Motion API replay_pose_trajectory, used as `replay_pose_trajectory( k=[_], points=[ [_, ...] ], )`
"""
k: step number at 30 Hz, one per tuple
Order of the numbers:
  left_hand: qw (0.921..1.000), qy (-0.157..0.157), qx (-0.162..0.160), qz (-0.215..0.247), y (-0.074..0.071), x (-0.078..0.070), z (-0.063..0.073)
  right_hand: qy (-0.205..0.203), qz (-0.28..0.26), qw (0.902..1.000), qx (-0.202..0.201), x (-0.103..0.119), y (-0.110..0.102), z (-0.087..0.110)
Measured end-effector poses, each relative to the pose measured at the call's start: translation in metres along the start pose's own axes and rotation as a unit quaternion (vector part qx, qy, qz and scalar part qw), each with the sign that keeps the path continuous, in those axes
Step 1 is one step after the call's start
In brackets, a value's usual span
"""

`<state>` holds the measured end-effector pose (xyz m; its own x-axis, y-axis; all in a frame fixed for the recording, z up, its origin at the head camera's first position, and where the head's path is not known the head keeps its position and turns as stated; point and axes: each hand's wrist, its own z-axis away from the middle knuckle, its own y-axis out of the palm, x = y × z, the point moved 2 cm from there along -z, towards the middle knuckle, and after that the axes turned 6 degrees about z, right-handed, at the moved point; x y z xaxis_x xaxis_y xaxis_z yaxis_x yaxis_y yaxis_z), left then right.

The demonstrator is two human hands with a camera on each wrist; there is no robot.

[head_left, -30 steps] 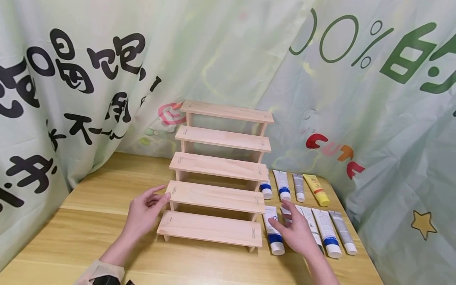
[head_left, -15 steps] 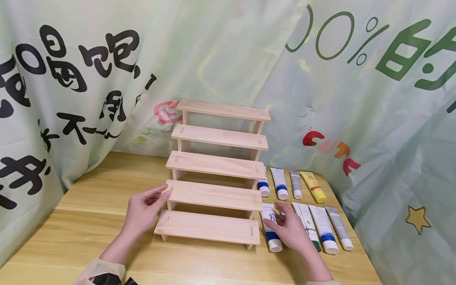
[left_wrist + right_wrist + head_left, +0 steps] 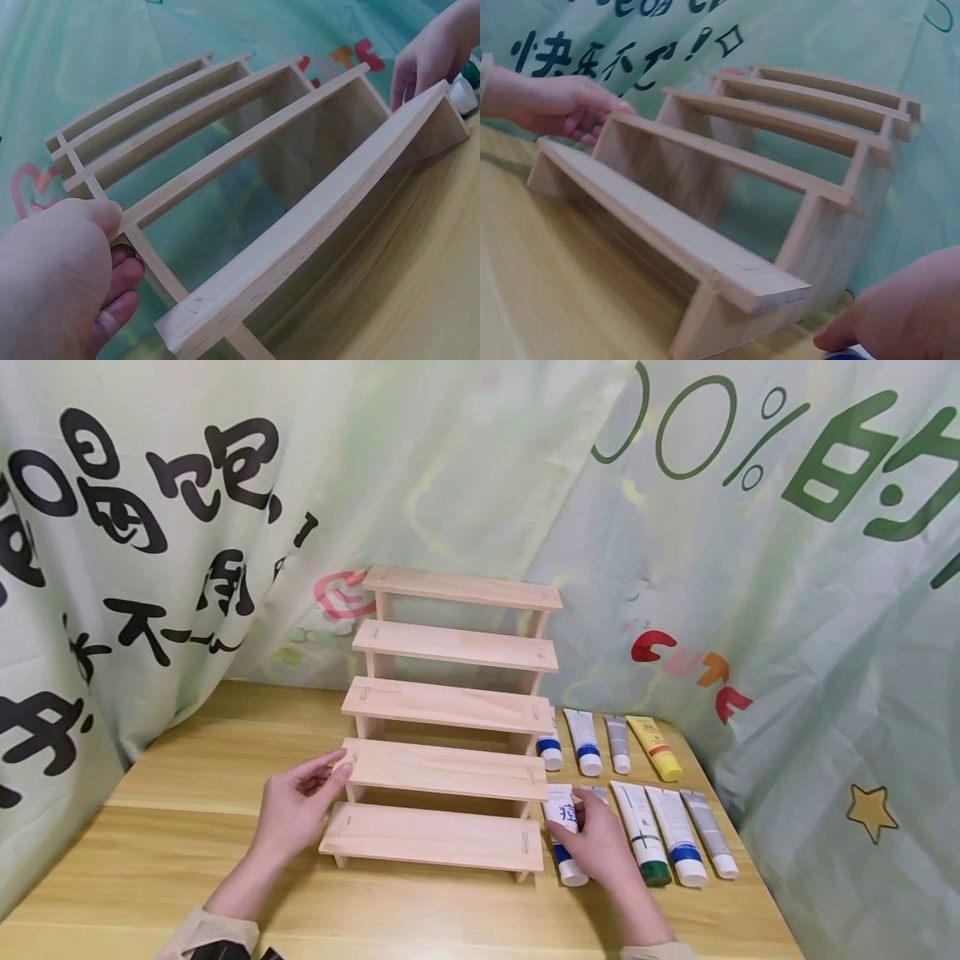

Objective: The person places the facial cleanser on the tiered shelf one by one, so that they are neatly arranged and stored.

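Note:
A five-tier wooden display stand [image 3: 442, 772] rises in steps on the table. My left hand [image 3: 292, 806] pinches the left end of its second tier from the bottom; in the left wrist view the thumb [image 3: 101, 217] lies on top and fingers curl below. To the right of the stand, my right hand [image 3: 596, 835] has its thumb and fingers around a white squeeze tube [image 3: 561, 802] with a blue band, low at the table. The right wrist view shows only part of that hand [image 3: 907, 311] and a sliver of blue at the lower edge.
More tubes lie in two rows right of the stand: a green-capped tube [image 3: 641, 831], a blue-banded tube [image 3: 675, 835], a grey tube [image 3: 708, 831] and a yellow tube [image 3: 655, 747] among them. A printed curtain [image 3: 465, 468] hangs behind the wooden table [image 3: 172, 827].
My right hand has moved left and closed its thumb and fingers around the blue-banded tube. My left hand keeps its hold on the stand. The head view has shifted slightly.

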<state>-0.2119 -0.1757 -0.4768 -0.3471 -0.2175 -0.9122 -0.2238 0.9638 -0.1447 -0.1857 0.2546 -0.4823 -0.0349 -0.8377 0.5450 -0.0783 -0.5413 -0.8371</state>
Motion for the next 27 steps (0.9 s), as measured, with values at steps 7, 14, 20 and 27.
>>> replay_pose_trajectory(
  k=[7,14,20,27],
  points=[
    [0.9998,0.001,-0.005,-0.021,0.002,0.001,0.0,0.002,0.031,0.9995,-0.01,0.003,0.01,-0.002],
    [0.9993,0.016,-0.007,-0.032,0.004,-0.001,-0.001,0.024,0.041,0.9986,-0.022,0.001,0.006,-0.003],
    [0.9996,0.011,-0.015,-0.022,0.004,-0.001,-0.001,0.022,0.029,0.9973,-0.064,0.001,-0.001,0.002],
    [0.9993,-0.004,-0.015,-0.034,0.003,-0.002,0.0,-0.021,-0.01,0.989,-0.146,0.003,-0.014,0.005]
  ],
)
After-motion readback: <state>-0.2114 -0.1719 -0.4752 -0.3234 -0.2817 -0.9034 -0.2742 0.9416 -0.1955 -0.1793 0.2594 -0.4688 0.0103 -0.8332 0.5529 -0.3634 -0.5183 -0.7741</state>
